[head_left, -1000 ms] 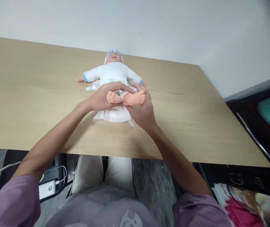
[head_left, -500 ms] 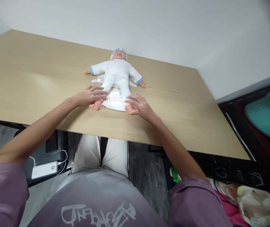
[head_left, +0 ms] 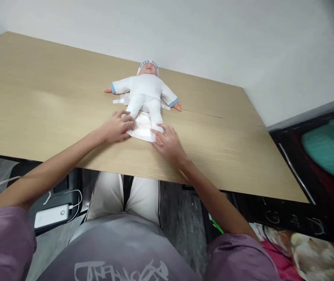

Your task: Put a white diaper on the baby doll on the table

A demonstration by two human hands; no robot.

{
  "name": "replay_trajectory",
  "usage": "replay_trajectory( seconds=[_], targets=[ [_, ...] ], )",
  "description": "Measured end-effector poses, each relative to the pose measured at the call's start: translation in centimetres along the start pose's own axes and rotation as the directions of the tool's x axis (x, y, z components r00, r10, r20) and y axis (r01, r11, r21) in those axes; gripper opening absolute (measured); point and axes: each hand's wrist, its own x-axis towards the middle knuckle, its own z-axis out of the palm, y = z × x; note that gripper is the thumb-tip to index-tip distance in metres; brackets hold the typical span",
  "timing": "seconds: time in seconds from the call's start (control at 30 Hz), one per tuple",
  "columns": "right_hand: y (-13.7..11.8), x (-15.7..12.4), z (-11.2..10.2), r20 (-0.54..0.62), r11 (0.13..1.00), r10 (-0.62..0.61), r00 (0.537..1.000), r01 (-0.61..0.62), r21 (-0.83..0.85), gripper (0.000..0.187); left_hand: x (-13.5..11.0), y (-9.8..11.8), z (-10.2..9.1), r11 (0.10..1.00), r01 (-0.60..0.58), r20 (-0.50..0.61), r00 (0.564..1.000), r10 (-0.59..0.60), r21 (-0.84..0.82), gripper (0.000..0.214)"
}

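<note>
A baby doll [head_left: 145, 90] in a white suit and a blue-trimmed cap lies on its back on the wooden table [head_left: 38, 101], legs stretched toward me. A white diaper [head_left: 142, 128] is spread under its legs. My left hand [head_left: 116, 127] curls its fingers round the end of the doll's leg on the left, hiding the foot. Over the foot on the right lies my right hand [head_left: 168, 143], fingers bent down on it at the diaper's edge.
The table's near edge runs just below my hands, with my legs under it. A white power bank with cables [head_left: 51, 215] lies on the floor at the left. Dark furniture and a teal object [head_left: 327, 148] stand to the right.
A second ago my left hand held the doll's feet raised over the diaper. The legs have come down flat and apart, and both hands have closed over the feet.
</note>
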Motion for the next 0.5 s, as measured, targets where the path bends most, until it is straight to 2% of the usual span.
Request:
replay_trajectory(
  seconds=[0.07,0.2,0.27,0.4,0.5],
  targets=[
    [0.3,0.6,0.8,-0.07,0.998,0.063,0.996,-0.061,0.029,0.036,0.6,-0.4,-0.4,0.998,0.04,-0.043,0.998,-0.043,-0.053,0.032],
    [2.6,4.0,1.0,-0.145,0.958,0.144,0.979,-0.102,0.267,0.036,3.1,-2.1,-2.0,0.954,0.123,-0.155,0.973,-0.17,-0.273,0.035],
    [4.3,6.8,0.7,-0.197,0.923,0.174,0.965,-0.09,0.375,0.039,5.0,-3.5,-2.6,0.931,0.134,-0.224,0.95,-0.218,-0.34,0.034],
    [8.6,14.0,1.1,-0.359,0.893,0.236,0.903,-0.056,0.446,0.052,10.3,-7.8,-2.4,0.897,0.169,-0.337,0.885,-0.32,-0.409,0.039],
    [11.7,19.4,2.8,-0.329,0.82,0.355,0.875,-0.122,0.56,0.061,14.2,-11.0,-1.2,0.779,0.18,-0.301,0.852,-0.429,-0.601,0.04]
  ],
)
